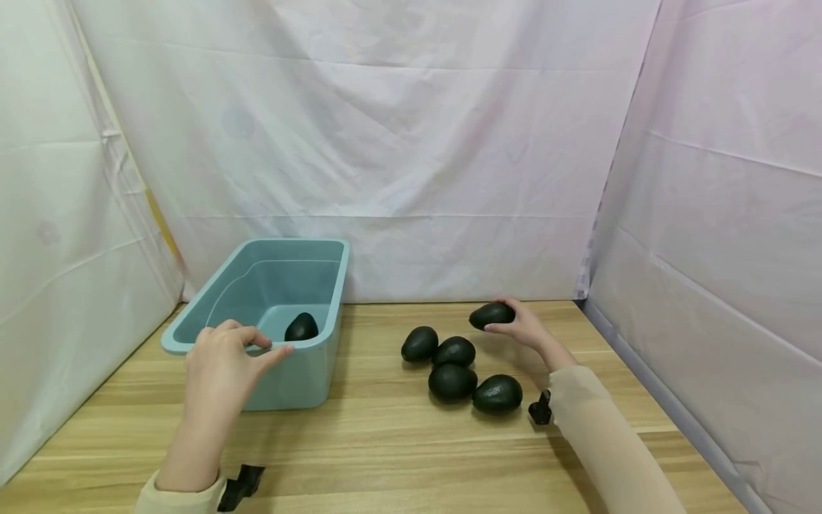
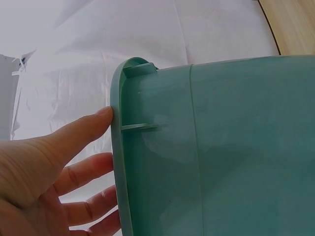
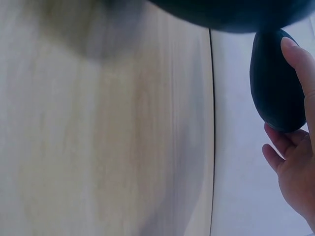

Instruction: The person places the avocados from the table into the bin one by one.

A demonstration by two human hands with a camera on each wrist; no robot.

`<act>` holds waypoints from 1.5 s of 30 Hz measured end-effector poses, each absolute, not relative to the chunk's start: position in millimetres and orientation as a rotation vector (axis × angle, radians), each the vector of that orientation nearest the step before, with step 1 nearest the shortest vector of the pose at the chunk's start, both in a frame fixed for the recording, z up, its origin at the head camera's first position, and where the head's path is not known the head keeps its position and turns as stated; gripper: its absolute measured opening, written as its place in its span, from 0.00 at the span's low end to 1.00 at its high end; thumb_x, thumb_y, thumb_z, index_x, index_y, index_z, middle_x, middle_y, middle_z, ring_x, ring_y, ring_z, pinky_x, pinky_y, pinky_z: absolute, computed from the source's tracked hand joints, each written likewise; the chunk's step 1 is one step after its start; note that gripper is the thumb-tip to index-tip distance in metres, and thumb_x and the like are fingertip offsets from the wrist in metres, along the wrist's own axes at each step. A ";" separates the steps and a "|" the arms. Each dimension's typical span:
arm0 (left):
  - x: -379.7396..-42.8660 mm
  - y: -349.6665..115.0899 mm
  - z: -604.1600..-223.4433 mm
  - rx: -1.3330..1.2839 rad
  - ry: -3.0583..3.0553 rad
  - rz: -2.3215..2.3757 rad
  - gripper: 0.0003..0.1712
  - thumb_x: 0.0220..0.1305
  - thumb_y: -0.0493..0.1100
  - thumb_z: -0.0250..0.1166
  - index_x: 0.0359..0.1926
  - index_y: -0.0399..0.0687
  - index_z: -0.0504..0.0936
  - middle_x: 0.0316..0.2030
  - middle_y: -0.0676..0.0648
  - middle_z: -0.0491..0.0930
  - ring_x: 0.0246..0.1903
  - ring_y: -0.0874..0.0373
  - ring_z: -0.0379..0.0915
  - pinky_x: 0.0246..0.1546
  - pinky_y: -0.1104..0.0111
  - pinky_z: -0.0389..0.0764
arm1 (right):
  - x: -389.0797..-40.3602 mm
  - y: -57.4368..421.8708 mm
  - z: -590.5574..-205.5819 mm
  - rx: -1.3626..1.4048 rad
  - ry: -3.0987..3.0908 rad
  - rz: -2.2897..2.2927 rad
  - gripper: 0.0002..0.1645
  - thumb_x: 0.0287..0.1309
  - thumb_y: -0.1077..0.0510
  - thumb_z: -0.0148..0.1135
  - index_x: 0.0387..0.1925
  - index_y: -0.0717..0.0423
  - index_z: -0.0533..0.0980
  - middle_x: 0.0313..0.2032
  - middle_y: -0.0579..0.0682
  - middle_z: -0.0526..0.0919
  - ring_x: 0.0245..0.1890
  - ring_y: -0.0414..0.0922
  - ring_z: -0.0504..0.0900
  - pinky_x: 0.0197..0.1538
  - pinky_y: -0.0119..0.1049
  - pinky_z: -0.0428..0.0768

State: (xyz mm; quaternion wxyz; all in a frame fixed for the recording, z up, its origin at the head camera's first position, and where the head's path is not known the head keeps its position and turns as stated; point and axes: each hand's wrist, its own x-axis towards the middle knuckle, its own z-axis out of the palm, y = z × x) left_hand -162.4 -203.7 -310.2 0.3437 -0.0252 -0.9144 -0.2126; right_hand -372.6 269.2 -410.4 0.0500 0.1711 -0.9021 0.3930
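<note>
My right hand (image 1: 528, 330) grips a dark avocado (image 1: 491, 315) between thumb and fingers, raised over the back right of the table. In the right wrist view the thumb lies along one side of this avocado (image 3: 275, 81). Several more avocados (image 1: 452, 383) lie in a loose cluster on the table, to the left of and nearer than that hand. My left hand (image 1: 221, 364) holds the near rim of a blue-green plastic bin (image 1: 324, 371). In the left wrist view its thumb rests at the rim (image 2: 117, 147) and the fingertips pass behind it. One avocado (image 1: 302, 327) lies inside the bin.
The wood-grain table (image 1: 385, 457) ends at a white cloth (image 1: 417, 178) hanging along the back. More white cloth (image 1: 726, 235) hangs at the right side. A rounded dark shape (image 3: 236, 12) fills the top of the right wrist view, close to the camera.
</note>
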 end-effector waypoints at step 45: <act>-161.2 -202.6 -309.2 -0.065 -2.370 -0.560 0.16 0.39 0.50 0.80 0.22 0.45 0.85 0.26 0.46 0.77 0.27 0.45 0.66 0.23 0.57 0.65 | -354.3 247.5 -375.2 0.559 -2.693 0.970 0.41 0.48 0.38 0.72 0.62 0.49 0.71 0.53 0.59 0.75 0.49 0.57 0.71 0.45 0.53 0.75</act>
